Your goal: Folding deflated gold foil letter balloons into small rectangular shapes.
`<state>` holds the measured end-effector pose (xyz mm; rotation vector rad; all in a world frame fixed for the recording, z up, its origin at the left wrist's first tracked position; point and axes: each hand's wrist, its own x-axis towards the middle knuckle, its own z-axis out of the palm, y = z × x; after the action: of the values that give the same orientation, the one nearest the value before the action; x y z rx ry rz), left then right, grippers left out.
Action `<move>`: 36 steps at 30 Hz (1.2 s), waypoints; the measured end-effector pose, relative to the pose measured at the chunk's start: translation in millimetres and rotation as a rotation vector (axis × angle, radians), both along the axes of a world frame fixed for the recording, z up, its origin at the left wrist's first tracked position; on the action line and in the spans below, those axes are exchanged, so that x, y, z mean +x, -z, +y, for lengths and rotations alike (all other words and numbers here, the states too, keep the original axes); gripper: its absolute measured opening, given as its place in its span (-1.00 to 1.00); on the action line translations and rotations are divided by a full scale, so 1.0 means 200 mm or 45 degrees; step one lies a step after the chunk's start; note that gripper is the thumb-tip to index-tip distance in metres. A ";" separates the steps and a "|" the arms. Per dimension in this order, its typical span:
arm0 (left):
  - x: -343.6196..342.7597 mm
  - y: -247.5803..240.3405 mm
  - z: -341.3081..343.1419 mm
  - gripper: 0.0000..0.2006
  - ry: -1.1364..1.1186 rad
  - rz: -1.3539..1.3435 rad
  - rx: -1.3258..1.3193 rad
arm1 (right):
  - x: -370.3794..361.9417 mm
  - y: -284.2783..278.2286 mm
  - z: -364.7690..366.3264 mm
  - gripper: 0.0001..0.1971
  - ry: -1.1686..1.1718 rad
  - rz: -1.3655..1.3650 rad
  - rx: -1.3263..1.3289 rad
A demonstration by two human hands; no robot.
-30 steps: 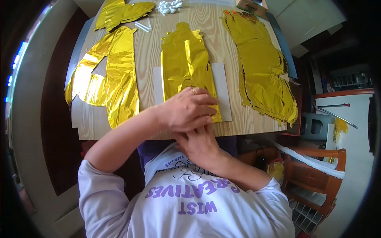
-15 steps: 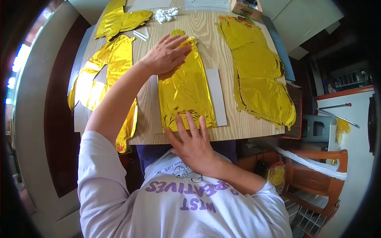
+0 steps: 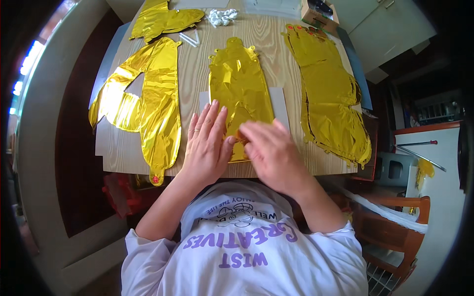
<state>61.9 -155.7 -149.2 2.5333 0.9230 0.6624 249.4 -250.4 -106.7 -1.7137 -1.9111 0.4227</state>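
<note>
A flat, uninflated gold foil balloon (image 3: 239,81) lies lengthwise in front of me, its narrow tab at the far end. Under its near half is a pale grey board (image 3: 279,101), showing at both sides. My left hand (image 3: 207,140) lies flat at the balloon's near left edge, fingers stretched and close together, a ring on one. My right hand (image 3: 274,155) is over the near right part, its fingers slightly bent and apart, blurred by motion. I see nothing held in either hand. Both hands partly hide the balloon's near end.
More flat gold foil balloons lie at the left (image 3: 160,108), far left (image 3: 165,24) and right (image 3: 331,93) of the wooden table (image 3: 197,66). White crumpled pieces (image 3: 222,18) and thin white sticks (image 3: 189,38) are at the back, near a cardboard box (image 3: 320,15). A wooden chair (image 3: 395,227) stands right.
My left hand has come back from the balloon's far end to its near left edge. My right hand has shifted right and farther onto the balloon. The whole view has shifted slightly.
</note>
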 end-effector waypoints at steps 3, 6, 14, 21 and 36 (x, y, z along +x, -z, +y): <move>0.06 0.00 0.00 -0.34 0.005 0.050 0.077 | 0.04 0.06 0.11 -0.44 0.114 -0.170 0.101; 0.08 0.08 0.02 -0.23 -0.010 0.173 0.152 | 0.06 0.24 0.18 -0.34 0.176 -0.460 0.062; 0.03 0.11 0.02 -0.11 -0.018 0.341 0.157 | 0.07 0.30 0.16 -0.14 0.241 -0.523 -0.086; 0.02 0.11 0.01 -0.10 0.010 0.358 0.109 | 0.22 0.23 0.13 -0.31 0.426 0.028 0.048; -0.15 0.08 -0.26 -0.20 0.278 0.405 0.351 | 0.49 0.01 0.32 -0.49 0.004 -0.166 -0.540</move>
<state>31.3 -208.4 -164.5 2.9923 0.6707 0.3443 346.4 -187.1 -109.6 -2.0523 -2.0145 0.7780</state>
